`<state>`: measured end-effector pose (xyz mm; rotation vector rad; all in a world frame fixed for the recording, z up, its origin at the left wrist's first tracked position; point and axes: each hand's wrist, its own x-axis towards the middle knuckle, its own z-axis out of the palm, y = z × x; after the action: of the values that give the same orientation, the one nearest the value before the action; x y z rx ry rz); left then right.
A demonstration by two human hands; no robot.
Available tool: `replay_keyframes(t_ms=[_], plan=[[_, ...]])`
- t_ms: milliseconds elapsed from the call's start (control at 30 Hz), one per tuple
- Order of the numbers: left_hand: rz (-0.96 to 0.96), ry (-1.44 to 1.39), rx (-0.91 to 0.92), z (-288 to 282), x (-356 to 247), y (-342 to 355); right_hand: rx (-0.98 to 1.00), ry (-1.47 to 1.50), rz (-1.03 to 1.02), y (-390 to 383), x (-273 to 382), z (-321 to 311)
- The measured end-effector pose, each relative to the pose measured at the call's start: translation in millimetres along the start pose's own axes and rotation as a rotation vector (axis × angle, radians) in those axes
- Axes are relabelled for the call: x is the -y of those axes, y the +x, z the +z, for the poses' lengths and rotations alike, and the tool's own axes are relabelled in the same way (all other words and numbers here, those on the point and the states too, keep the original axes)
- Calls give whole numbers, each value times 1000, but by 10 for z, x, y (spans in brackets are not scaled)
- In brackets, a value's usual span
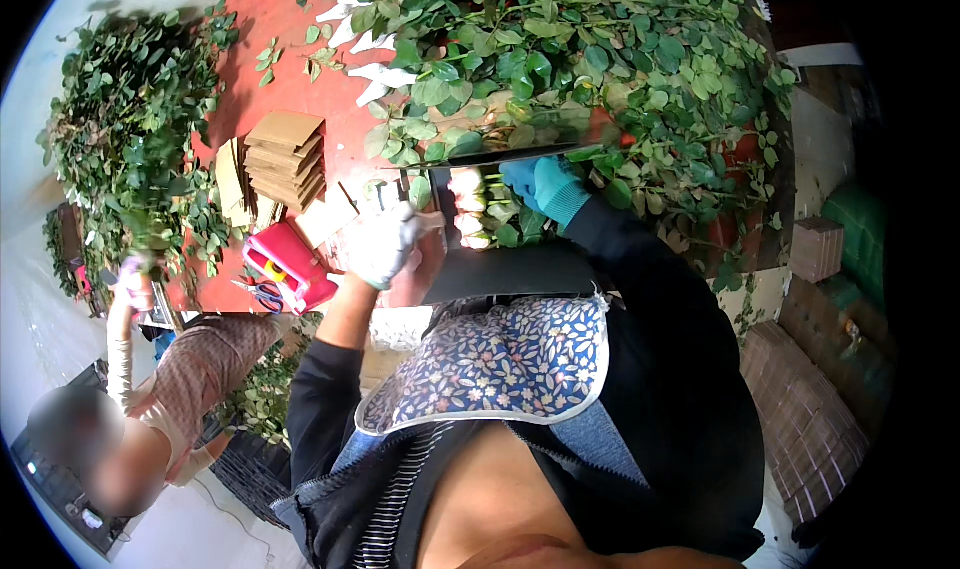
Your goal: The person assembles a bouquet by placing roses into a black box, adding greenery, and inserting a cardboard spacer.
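Observation:
Pale pink and cream roses (468,204) lie side by side in a black box-like frame (510,274) in front of me, heads to the left and leafy stems to the right. My right hand (545,187), in a teal glove, is closed around the stems just behind the heads, by the far black panel (520,155). My left hand (385,247), in a whitish glove, is at the left of the frame, apart from the roses. It is blurred and bright, and whether it holds anything is unclear. Shiny, clear-looking material (425,259) lies beside it.
Leafy rose stems (600,49) heap over the red table (290,29). Folded brown cardboard pieces (285,159), a pink case (290,264) and scissors (262,294) lie at left. Another person (170,399) stands at the left, a hand by another leafy pile (140,109). Cardboard stacks (805,409) stand at right.

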<state>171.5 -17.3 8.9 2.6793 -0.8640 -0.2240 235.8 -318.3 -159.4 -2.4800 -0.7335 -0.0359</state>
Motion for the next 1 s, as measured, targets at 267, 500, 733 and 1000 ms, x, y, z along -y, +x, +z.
replay_keyframes(t_ms=[267,500,733,1000], plan=[[-302,-256,-26,173,-86,30,220,693,655,190,431,-483],[1,-114,-18,476,-334,417,211,4,29,95,420,-746],[8,-39,110,610,-323,463,137,-288,-50,177,560,-799],[-134,-218,162,609,-345,343,218,-389,-167,346,787,-813]])
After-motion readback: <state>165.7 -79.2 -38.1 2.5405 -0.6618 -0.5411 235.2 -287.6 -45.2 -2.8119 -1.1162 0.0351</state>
